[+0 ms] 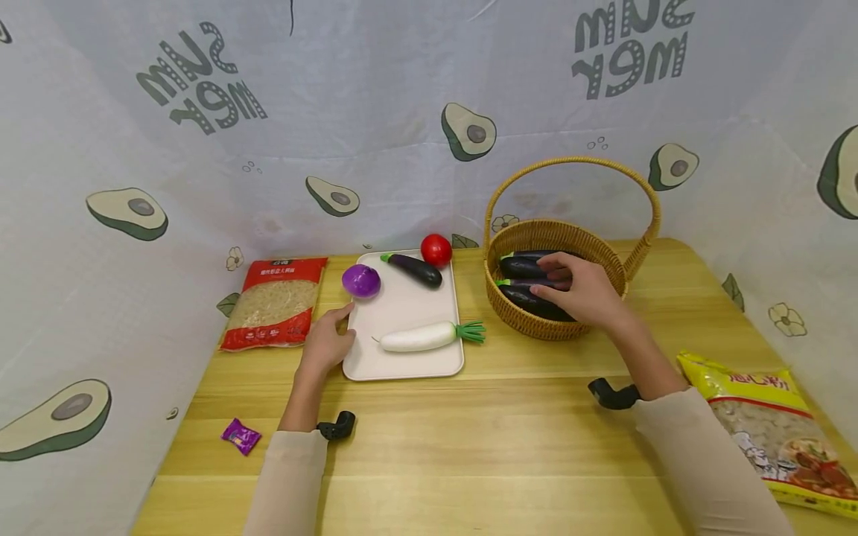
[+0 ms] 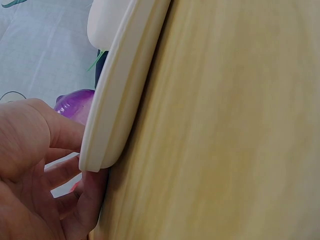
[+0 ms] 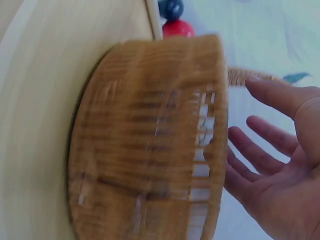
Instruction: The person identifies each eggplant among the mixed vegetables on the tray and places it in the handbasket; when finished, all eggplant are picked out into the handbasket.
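Observation:
My left hand [image 1: 327, 341] grips the left edge of a white tray [image 1: 369, 365], thumb at the rim and fingers around the side in the left wrist view. On that tray lie a white radish [image 1: 417, 338] with green leaves, an eggplant [image 1: 415, 269], a red tomato [image 1: 436, 251] and a round purple vegetable [image 1: 361, 281] at the left rim. My right hand [image 1: 582, 289] hovers over a wicker basket [image 1: 529, 324], thumb and fingers spread apart with nothing between them. Below its fingertips, several eggplants [image 1: 529, 301] lie inside the basket. The basket's wall hides them in the right wrist view.
The basket's tall handle [image 1: 573, 158] arches over it. A red bag of dry food [image 1: 273, 304] lies left of the tray, a yellow bag [image 1: 771, 424] at the right edge. A small purple packet [image 1: 240, 437] sits at front left. Behind the table [image 1: 482, 447] hangs a printed cloth [image 1: 395, 89].

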A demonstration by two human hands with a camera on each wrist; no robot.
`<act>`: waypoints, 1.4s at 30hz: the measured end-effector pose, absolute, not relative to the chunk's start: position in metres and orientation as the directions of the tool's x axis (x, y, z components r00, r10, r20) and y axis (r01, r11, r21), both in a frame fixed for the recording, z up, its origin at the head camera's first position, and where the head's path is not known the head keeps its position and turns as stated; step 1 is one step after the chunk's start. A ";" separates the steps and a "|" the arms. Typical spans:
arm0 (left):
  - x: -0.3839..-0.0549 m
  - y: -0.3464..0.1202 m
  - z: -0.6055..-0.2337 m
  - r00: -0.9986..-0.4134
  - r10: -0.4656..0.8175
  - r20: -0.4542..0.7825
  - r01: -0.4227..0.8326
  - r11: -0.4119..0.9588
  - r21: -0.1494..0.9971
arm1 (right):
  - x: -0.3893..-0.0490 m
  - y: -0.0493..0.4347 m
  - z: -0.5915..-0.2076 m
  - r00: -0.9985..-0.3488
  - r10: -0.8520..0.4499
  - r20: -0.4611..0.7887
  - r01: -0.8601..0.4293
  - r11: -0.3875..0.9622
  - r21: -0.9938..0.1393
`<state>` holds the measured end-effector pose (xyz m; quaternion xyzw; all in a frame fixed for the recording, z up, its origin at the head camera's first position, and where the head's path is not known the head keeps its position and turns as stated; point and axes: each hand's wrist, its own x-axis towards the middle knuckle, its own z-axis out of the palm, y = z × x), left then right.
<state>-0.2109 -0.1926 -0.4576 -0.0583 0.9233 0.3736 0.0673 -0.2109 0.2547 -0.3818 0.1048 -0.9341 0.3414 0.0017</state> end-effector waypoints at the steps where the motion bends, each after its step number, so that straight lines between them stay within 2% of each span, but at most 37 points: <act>1: -0.211 -0.193 -0.458 -0.985 -0.056 -0.165 -0.155 0.715 0.682 | -0.212 0.250 -0.382 -0.976 -0.204 0.076 -0.204 0.736 -0.646; 14: -0.213 -0.193 -0.455 -0.985 -0.051 -0.164 -0.150 0.721 0.677 | -0.227 0.179 -0.390 -0.954 -0.272 0.129 -0.273 0.599 -0.753; 22: -0.213 -0.193 -0.455 -0.987 -0.048 -0.155 -0.142 0.716 0.684 | -0.241 0.137 -0.401 -0.957 -0.283 0.069 -0.216 0.531 -0.819; 42: -0.216 -0.196 -0.462 -0.984 -0.056 -0.168 -0.158 0.705 0.691 | -0.279 0.102 -0.435 -0.971 -0.238 0.019 -0.153 0.559 -0.815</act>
